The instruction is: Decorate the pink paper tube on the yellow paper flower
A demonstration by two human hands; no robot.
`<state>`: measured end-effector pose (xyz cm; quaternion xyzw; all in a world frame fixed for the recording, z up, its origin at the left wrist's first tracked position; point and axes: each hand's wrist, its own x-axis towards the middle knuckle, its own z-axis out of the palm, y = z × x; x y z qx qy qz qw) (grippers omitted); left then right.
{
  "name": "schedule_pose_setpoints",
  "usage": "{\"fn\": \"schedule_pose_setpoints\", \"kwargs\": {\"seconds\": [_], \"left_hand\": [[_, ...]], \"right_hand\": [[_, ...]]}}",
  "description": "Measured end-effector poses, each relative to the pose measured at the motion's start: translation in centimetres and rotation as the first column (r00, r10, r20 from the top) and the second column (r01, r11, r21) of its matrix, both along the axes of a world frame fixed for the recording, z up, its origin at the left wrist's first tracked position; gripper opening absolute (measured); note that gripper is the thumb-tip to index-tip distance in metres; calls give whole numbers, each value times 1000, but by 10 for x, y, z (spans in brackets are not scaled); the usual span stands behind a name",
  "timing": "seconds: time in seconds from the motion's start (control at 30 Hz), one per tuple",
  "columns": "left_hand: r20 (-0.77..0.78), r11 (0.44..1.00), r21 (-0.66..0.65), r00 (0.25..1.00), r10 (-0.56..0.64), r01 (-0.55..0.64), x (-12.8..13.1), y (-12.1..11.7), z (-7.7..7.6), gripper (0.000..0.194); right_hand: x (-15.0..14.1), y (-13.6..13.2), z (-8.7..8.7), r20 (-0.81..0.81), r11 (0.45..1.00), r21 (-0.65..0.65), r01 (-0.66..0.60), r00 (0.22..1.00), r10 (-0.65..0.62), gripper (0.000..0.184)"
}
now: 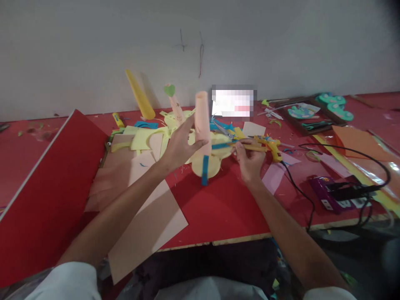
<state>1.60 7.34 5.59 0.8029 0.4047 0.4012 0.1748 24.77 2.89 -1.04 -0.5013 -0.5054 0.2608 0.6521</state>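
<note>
Left hand [183, 145] holds pink tube [202, 118] (fingers [188, 124] partly hidden); right hand [250, 163], indistinct stick [254, 147].

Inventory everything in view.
Tall tube: 1, pink, centre
Small tube: 1, pink, behind
Petals: several, yellow, around tubes
Strips: several, blue, near petals
Cone: 1, yellow, back
Pixelated rectangle: 1, white, near wall
Glue gun: 1, yellow, right
Box: 1, purple, right
Cables: several, black, right
Frame: 1, brown, back right
Papers: count unclear, orange, right
Large sheet: 1, pink, front left
Board: 1, red, left
Scraps: many, mixed, scattered
Table: 1, red, centre
Wall: 1, grey, back
Left hand: 1, at tall tube
Right hand: 1, holding tan stick
</note>
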Motion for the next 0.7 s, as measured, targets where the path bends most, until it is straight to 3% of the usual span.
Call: {"fn": "schedule_pose_setpoints", "kwargs": {"seconds": [0.1,0.2,0.4,0.57,0.7], "left_hand": [[58,984,87,986,154,-158,5,-5,-10,54],[50,969,103,974,221,-225,10,-11,-20,49],[-9,966,58,967,254,-253,17,-9,-11,36],[-29,965,47,966,258,-257,21,-12,-18,47],[61,942,137,952,301,-307,-2,-35,-33,71]], "right_hand": [[6,0,5,63,998,46,53,996,-55,27],[7,1,6,129,996,60,69,989,-76,28],[5,2,-1,78,998,33,54,995,-57,30],[3,0,4,20,998,58,5,1000,-6,25],[-2,-5,7,52,997,29,-72,996,71,26]]}}
